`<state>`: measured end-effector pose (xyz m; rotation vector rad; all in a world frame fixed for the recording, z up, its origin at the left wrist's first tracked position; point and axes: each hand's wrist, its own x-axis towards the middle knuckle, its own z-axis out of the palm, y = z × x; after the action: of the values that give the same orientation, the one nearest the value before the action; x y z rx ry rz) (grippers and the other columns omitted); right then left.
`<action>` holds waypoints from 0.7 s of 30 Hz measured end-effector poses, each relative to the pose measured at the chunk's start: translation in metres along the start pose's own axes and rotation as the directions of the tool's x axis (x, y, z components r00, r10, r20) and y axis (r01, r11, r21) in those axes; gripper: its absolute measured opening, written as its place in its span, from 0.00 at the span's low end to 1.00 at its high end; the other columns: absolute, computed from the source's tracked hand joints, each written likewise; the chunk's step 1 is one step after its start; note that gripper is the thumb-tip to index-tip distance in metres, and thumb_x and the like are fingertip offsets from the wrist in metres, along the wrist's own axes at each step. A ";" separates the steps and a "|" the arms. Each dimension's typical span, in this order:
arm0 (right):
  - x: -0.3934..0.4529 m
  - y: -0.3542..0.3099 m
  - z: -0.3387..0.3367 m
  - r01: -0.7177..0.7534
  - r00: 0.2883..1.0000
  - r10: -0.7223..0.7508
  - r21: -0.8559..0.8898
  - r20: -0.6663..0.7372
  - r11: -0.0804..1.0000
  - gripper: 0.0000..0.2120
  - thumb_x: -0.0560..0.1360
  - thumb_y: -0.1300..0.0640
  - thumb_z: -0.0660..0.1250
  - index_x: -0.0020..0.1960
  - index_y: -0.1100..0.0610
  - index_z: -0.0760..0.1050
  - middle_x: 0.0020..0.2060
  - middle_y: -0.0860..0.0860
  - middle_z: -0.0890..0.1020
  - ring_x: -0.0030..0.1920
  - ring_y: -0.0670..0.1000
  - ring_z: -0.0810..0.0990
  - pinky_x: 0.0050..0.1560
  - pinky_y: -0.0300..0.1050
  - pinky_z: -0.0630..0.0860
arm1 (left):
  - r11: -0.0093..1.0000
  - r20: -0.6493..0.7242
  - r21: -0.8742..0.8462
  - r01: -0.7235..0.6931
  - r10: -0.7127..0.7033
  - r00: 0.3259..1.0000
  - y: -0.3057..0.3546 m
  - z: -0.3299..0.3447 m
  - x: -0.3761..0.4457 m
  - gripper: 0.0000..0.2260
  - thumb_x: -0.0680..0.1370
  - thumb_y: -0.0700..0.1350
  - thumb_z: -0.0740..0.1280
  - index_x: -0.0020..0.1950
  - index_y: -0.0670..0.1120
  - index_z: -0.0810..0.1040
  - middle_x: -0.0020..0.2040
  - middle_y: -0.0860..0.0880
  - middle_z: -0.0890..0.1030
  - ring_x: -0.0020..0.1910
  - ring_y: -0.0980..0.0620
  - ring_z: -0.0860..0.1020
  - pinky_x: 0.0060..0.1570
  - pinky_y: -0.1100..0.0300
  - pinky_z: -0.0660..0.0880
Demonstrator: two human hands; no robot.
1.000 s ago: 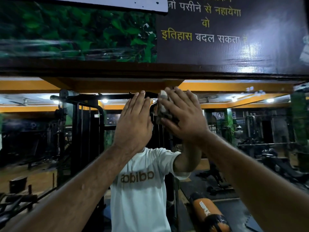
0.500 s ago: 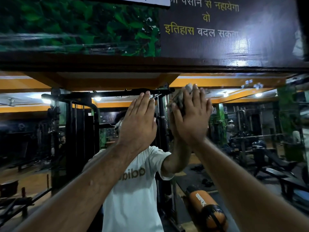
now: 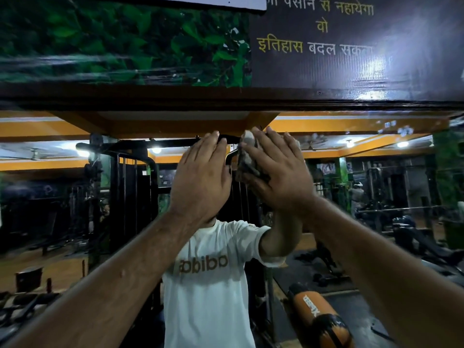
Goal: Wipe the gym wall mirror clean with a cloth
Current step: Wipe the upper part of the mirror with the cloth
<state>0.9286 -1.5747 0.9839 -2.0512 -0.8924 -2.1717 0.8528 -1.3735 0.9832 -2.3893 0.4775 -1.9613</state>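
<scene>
The right hand [image 3: 278,177] presses a crumpled grey cloth [image 3: 247,159] flat on the mirror [image 3: 364,187], near its dark top frame [image 3: 226,99]. The left hand [image 3: 200,182] lies open on the glass just beside, fingers straight. Both hands hide the reflected face. The mirror shows a white T-shirt [image 3: 208,285], black gym machines [image 3: 130,187] and an orange punching bag [image 3: 319,320].

Right hand [image 3: 278,177] swept the cloth [image 3: 247,156] right, then back beside the left hand [image 3: 200,182].
</scene>
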 end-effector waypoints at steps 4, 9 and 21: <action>0.030 -0.004 0.005 -0.377 0.925 0.378 0.024 -0.049 0.926 0.31 0.83 0.35 0.54 0.81 0.48 0.64 0.83 0.53 0.61 0.83 0.58 0.55 0.82 0.62 0.49 | 0.998 0.006 0.049 0.048 -0.049 0.999 -0.008 -0.004 0.014 0.26 0.83 0.47 0.61 0.79 0.41 0.62 0.81 0.42 0.60 0.81 0.46 0.56 0.76 0.56 0.47; 0.035 -0.007 0.008 0.004 1.000 -0.004 0.016 -0.001 1.000 0.30 0.83 0.36 0.56 0.80 0.49 0.67 0.82 0.54 0.64 0.83 0.58 0.59 0.81 0.61 0.52 | 0.997 0.037 0.069 0.041 -0.044 0.998 -0.010 -0.002 0.015 0.27 0.84 0.48 0.59 0.81 0.41 0.60 0.82 0.43 0.56 0.81 0.47 0.53 0.76 0.58 0.44; 0.052 -0.018 0.012 -0.158 0.982 0.161 0.038 -0.097 0.987 0.29 0.84 0.37 0.57 0.79 0.50 0.69 0.81 0.54 0.67 0.82 0.59 0.61 0.81 0.61 0.53 | 0.991 0.041 0.043 0.123 -0.125 0.991 -0.021 -0.012 -0.008 0.27 0.84 0.48 0.61 0.81 0.41 0.59 0.82 0.44 0.56 0.81 0.47 0.53 0.75 0.58 0.46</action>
<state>0.9252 -1.5361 1.0244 -1.9095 -0.7189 -2.1410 0.8445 -1.3495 0.9821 -2.4874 0.2917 -1.9407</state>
